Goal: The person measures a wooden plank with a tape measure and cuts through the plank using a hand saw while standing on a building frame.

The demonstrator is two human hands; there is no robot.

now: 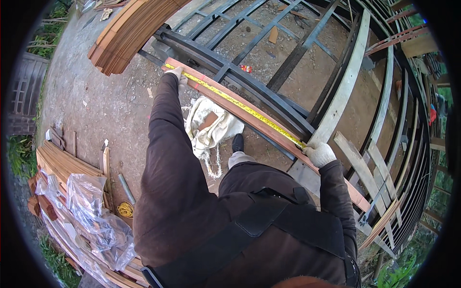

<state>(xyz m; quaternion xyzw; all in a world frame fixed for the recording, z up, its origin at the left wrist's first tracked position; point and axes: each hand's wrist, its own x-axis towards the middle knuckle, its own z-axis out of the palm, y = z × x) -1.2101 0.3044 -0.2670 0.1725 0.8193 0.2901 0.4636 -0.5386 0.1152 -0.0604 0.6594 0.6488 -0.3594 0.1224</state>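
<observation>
Both gloved hands on a yellow tape measure laid along a reddish board.
Right hand (321, 154) closed around the tape measure (235, 100), its case hidden; left hand (174, 74) at the board's far end beside the tape's tip, fingers mostly covered, can't tell how firm. Board (252, 118) runs diagonally in front of the person, alongside the near rail of the dark steel frame (216, 58); contact unclear. For a good reading: tip flush with the board end, blade flat, taut and parallel to the edge, eye square over the mark. White sack (230, 126) below, timber stack (132, 33) beyond the left hand.
</observation>
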